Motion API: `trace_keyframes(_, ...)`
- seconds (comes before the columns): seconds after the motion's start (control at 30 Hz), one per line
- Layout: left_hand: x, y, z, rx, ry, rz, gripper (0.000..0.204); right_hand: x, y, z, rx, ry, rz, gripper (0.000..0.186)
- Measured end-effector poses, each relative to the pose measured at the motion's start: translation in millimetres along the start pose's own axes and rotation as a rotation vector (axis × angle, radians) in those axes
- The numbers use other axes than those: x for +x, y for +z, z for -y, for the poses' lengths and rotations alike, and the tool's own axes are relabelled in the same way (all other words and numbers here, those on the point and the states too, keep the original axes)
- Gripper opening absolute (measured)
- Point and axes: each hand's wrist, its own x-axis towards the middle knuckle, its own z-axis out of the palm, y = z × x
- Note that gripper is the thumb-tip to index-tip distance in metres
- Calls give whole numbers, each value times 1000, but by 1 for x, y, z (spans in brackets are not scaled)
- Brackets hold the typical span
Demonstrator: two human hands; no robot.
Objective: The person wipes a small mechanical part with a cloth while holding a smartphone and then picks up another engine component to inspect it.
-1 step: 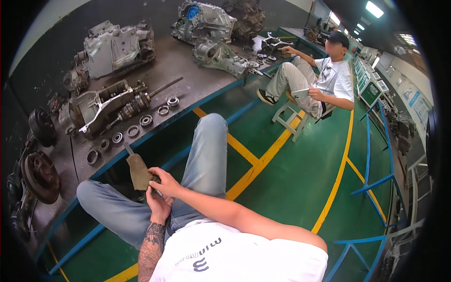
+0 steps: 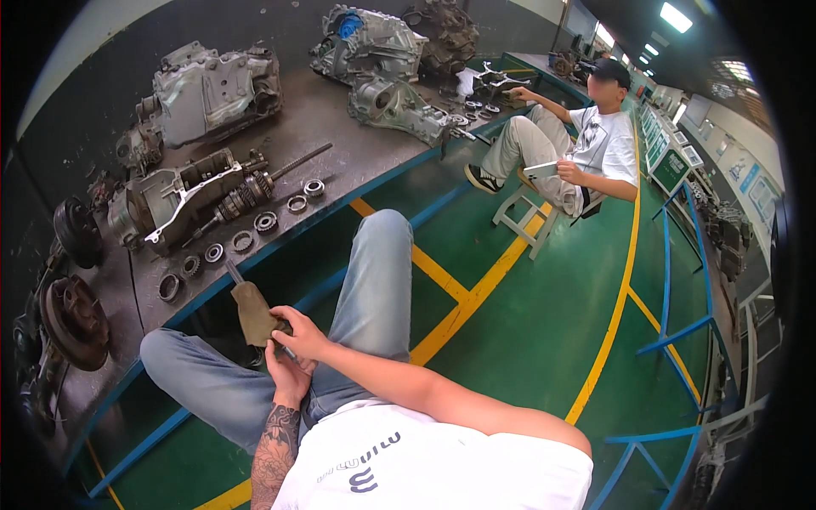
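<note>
Between my knees, a brown cloth is wrapped around a metal part. The part's narrow, pronged end sticks out at the upper left; the rest is covered, so I cannot tell its kind. My right hand pinches the cloth's right edge from above, thumb and fingers closed. Below it, my left hand, at the end of a tattooed forearm, is closed at the cloth's lower corner. Some of its fingers are hidden. Just beyond the pronged end, several metal rings and bearings lie in a row along the bench edge.
An opened gearbox with its gear shaft lies on the dark workbench. More housings stand behind. Brake drums are at far left. On a stool, another person sits holding a white, flat object.
The other person's flat white object has tilted slightly. My hands and the cloth keep nearly the same pose; the view has shifted a little.
</note>
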Motion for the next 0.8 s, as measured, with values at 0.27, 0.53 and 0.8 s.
trace_keyframes(0.27,12,-30,-2,-59,-69,7,57,-5,-57,61,-201,-261,-52,28)
trace_keyframes(0.53,16,-17,-2,-40,-71,-3,57,3,-400,47,89,-72,-874,62)
trace_keyframes(0.8,12,-18,-3,-17,-68,-44,58,-73,-534,20,756,127,-980,40)
